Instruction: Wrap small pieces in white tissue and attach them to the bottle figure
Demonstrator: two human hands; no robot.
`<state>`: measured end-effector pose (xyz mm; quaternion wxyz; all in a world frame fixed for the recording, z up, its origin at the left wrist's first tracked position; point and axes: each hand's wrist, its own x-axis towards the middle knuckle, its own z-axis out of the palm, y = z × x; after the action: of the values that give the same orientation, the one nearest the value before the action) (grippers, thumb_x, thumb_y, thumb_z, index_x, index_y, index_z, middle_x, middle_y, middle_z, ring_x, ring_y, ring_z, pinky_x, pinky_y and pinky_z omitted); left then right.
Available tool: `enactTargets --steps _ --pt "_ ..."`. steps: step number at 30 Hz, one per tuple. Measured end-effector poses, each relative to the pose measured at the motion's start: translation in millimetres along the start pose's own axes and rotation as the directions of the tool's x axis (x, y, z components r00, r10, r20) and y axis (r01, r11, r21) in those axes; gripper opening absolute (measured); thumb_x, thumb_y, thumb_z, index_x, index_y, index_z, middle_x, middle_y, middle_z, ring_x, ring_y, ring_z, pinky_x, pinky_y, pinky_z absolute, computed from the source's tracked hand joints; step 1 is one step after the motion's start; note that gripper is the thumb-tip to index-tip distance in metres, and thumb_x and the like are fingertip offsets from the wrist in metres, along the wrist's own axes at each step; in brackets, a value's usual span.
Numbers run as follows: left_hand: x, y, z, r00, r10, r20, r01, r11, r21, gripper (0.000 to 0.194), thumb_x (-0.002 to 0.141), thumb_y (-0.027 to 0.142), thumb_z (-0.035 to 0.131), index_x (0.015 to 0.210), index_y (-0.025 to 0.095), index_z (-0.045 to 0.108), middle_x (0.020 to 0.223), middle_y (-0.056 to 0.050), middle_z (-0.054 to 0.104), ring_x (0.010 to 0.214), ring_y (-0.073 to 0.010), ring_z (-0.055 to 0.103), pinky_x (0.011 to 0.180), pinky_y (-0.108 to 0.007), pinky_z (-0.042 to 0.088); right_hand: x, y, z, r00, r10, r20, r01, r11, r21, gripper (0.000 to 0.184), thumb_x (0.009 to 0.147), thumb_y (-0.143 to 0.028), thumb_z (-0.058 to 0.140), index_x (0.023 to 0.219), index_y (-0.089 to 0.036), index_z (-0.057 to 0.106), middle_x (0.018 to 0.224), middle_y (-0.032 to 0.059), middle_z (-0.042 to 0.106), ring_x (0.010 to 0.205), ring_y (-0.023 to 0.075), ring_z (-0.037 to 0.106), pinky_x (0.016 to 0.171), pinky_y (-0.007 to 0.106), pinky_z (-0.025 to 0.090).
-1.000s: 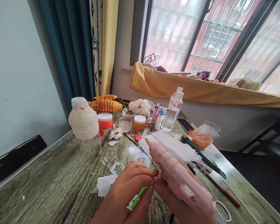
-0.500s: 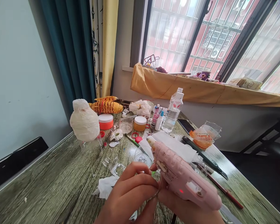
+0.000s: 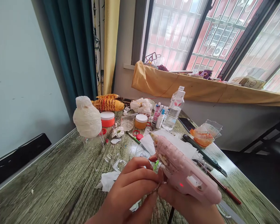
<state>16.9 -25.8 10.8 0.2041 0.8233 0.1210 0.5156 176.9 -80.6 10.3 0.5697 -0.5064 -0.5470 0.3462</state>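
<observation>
My right hand (image 3: 189, 205) grips a pink hot glue gun (image 3: 184, 169) from below, with its nozzle pointing up and to the left and a small red light on its side. My left hand (image 3: 128, 186) sits close against the gun, its fingers curled around a thin green strip (image 3: 156, 165). Only the strip's tip shows between the hands, so the rest is hidden. A clear plastic dome (image 3: 142, 151) lies just beyond the nozzle, on the edge of a white paper sheet (image 3: 168, 143).
A tissue-wrapped bottle (image 3: 87, 117) and an orange fish craft (image 3: 108, 104) stand at the left of the wood-grain table (image 3: 49, 168). Jars, a water bottle (image 3: 174, 109) and a craft knife (image 3: 204, 157) lie further along. Crumpled tissue (image 3: 108, 180) lies near my left hand.
The green strip has swung from below my left fingers up to beside the glue gun. The gun now lies flatter, with its rear end drawn in, and the view has shifted slightly.
</observation>
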Motion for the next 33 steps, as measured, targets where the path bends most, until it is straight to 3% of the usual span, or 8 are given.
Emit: enactTargets --steps 4,7,9,17,22,26,29,33 --pt "-1.0 -4.8 2.2 1.000 -0.001 0.000 0.001 1.000 -0.008 0.029 0.079 -0.002 0.062 0.093 0.023 0.068 0.090 -0.001 0.078 0.098 -0.0180 0.065 0.089 -0.026 0.055 2.8 -4.6 -1.3 0.998 0.066 0.003 -0.066 0.995 0.074 0.046 0.072 -0.026 0.077 0.116 -0.029 0.065 0.083 -0.0025 0.064 0.074 0.0176 0.064 0.068 0.025 0.057" --pt "-4.9 -12.6 5.5 0.999 -0.041 0.005 0.041 0.998 -0.057 0.027 0.083 0.000 0.060 0.093 0.023 0.068 0.093 -0.001 0.076 0.100 -0.0173 0.065 0.090 -0.026 0.054 6.2 -1.6 -3.3 0.999 0.044 0.014 -0.044 0.999 0.011 0.016 0.075 -0.023 0.075 0.087 -0.027 0.066 0.078 -0.0032 0.062 0.073 0.0175 0.064 0.069 0.026 0.058" --pt "-7.8 -17.8 7.8 0.997 -0.075 0.032 0.078 0.992 -0.103 0.025 0.086 0.003 0.059 0.095 0.024 0.068 0.095 -0.001 0.075 0.101 -0.0177 0.064 0.091 -0.028 0.053 7.0 1.0 -5.4 0.999 0.029 0.024 -0.029 1.000 0.002 0.013 0.077 -0.024 0.075 0.077 -0.026 0.062 0.072 -0.0034 0.060 0.074 0.0175 0.064 0.069 0.025 0.057" --pt "-7.0 -20.6 7.6 0.986 -0.140 0.086 0.156 0.963 -0.220 0.026 0.090 0.010 0.062 0.104 0.028 0.073 0.102 0.000 0.075 0.098 -0.0156 0.066 0.089 -0.024 0.052 7.1 4.3 -7.9 1.000 0.000 0.009 0.000 1.000 0.018 0.009 0.075 -0.022 0.072 0.076 -0.026 0.064 0.072 -0.0030 0.061 0.081 0.0184 0.064 0.080 0.028 0.057" --pt "-10.2 -21.9 8.2 0.990 -0.104 0.099 0.126 0.962 -0.241 0.023 0.087 0.011 0.064 0.101 0.027 0.071 0.107 0.000 0.072 0.104 -0.0165 0.063 0.093 -0.024 0.049 7.0 4.0 -7.4 1.000 0.013 -0.028 -0.014 1.000 0.000 0.010 0.073 -0.026 0.074 0.078 -0.026 0.067 0.072 -0.0031 0.064 0.065 0.0151 0.064 0.059 0.019 0.056" --pt "-14.5 -23.1 10.5 0.991 -0.094 0.099 0.117 0.960 -0.253 0.017 0.088 0.016 0.063 0.098 0.028 0.071 0.106 -0.001 0.069 0.110 -0.0188 0.061 0.093 -0.025 0.050 8.0 4.1 -6.6 0.998 -0.032 0.045 0.028 0.997 0.066 0.023 0.073 -0.026 0.074 0.096 -0.029 0.070 0.084 -0.0010 0.069 0.080 0.0193 0.067 0.074 0.026 0.058" --pt "-14.8 -20.1 8.4 0.980 -0.162 0.118 0.181 0.968 -0.173 0.019 0.089 0.013 0.060 0.096 0.026 0.073 0.110 -0.004 0.068 0.113 -0.0205 0.061 0.090 -0.026 0.051 7.7 13.1 -3.9 1.000 -0.027 0.001 0.027 0.997 0.072 0.020 0.076 -0.031 0.076 0.095 -0.028 0.070 0.091 0.0011 0.071 0.083 0.0215 0.068 0.080 0.030 0.058" --pt "-14.9 -17.5 6.5 0.983 -0.181 0.041 0.184 0.976 -0.115 0.020 0.088 0.011 0.060 0.099 0.025 0.069 0.107 -0.004 0.066 0.105 -0.0184 0.065 0.089 -0.026 0.052 4.3 30.2 -1.2 0.997 0.018 -0.071 -0.014 0.998 0.053 0.041 0.079 -0.046 0.076 0.114 -0.029 0.065 0.091 0.0014 0.072 0.084 0.0203 0.068 0.079 0.026 0.057"
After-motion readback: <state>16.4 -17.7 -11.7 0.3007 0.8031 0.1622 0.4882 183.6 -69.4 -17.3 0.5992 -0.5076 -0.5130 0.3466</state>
